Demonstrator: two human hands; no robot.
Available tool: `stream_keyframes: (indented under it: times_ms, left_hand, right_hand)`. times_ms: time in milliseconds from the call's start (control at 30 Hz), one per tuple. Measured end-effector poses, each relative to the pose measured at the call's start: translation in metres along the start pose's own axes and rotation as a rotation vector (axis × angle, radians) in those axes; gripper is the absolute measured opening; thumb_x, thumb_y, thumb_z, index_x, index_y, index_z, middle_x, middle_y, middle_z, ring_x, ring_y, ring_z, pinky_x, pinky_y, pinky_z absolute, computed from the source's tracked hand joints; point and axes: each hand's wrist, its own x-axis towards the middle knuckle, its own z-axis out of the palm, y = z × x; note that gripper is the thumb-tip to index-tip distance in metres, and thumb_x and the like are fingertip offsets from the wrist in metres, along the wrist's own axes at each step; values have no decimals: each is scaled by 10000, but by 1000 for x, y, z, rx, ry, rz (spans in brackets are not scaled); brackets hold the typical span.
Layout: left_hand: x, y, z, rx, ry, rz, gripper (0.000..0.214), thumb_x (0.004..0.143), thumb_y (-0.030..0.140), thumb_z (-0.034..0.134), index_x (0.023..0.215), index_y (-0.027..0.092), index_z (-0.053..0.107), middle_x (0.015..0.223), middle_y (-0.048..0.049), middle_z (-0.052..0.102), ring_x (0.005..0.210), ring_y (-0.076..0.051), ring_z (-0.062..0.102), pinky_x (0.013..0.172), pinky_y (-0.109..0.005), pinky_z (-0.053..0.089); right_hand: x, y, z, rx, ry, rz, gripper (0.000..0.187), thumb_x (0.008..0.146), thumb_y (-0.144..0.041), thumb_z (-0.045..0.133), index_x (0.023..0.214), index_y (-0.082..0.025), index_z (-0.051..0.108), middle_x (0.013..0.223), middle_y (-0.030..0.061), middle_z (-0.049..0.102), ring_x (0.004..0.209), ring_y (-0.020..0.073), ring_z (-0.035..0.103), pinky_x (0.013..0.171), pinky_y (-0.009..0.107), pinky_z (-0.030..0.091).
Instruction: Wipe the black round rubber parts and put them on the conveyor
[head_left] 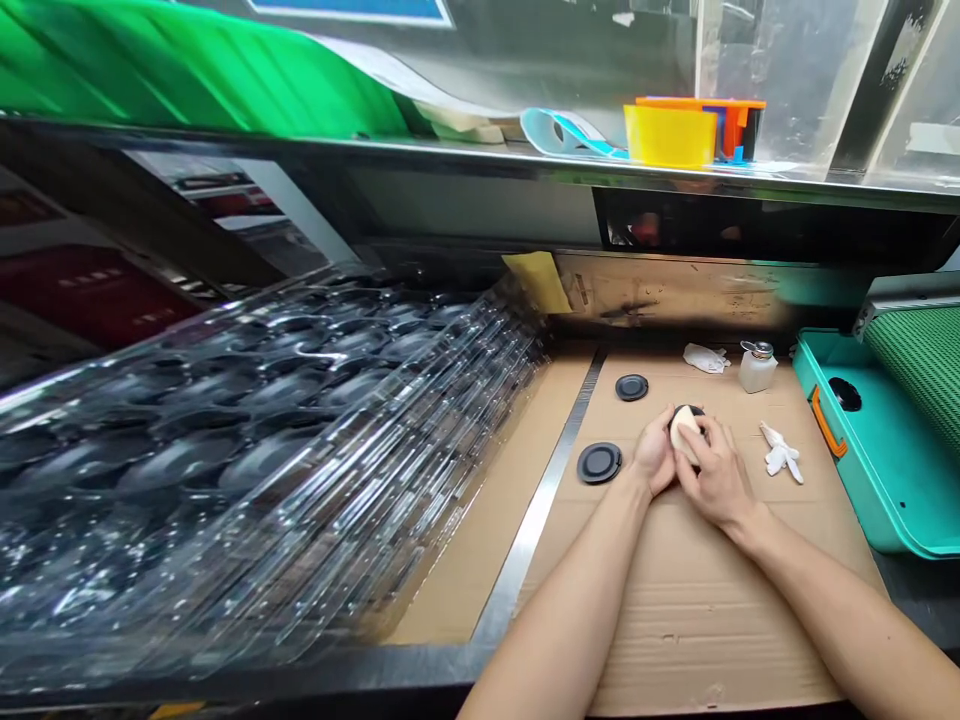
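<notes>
My left hand (pixel 655 452) is closed around a round black disc (pixel 696 411), most of which is hidden by my fingers. With my right hand (pixel 716 472) I press a cream-coloured pad (pixel 684 432) onto the face of that disc; the pad's exact material cannot be made out. Two more black discs lie flat on the cardboard to the left: a larger one (pixel 599 463) with a small tab, and a smaller one (pixel 631 387) farther back. Right of my hands rests a crumpled white glove or cloth (pixel 781 453).
Stacked clear plastic trays (pixel 300 430) with dark round pieces fill the left side. A small bottle (pixel 757 367) and a white wad (pixel 706 358) sit at the back. On the right, a teal bin (pixel 892 480) stands beside a green conveyor belt (pixel 926 355). A yellow container (pixel 670 135) is on the shelf.
</notes>
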Motion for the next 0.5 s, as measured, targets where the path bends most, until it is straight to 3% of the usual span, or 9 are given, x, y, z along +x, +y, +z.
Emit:
stream_keyframes:
  times_ms: [233,300,433,500]
  left_hand:
    - [5,0,-1,-27,40,20,419,1045,345,373,1132,94,697,1039,-149,758,1036,-245,718,1023,-374,528]
    - [6,-3,-2,-20,46,2,420,1039,373,394,1094,99,707,1038,-152,757,1030,-250,720,1017,-376,533]
    - [7,-6,-3,15,77,46,383,1039,337,413,946,112,709,985,-145,759,1019,-236,720,1000,-363,541]
    - [7,-6,-3,5,70,28,396,1043,347,397,946,120,706,993,-143,758,1042,-239,714,1011,-373,536]
  right_hand:
    - [10,-2,10,-88,17,101,422,983,-312,489,1369,-199,617,1311,169,556,1122,301,512,954,440,500]
    - [9,-2,9,-97,-31,60,423,989,-313,474,1378,-219,612,1313,163,558,1103,296,519,931,430,506]
    - [10,0,6,-175,16,177,424,989,-310,457,1350,-168,628,1271,190,573,1105,316,509,925,445,499]
    - [9,-1,7,-184,-9,137,435,995,-311,443,1362,-155,616,1300,194,567,1118,320,500,938,448,494]
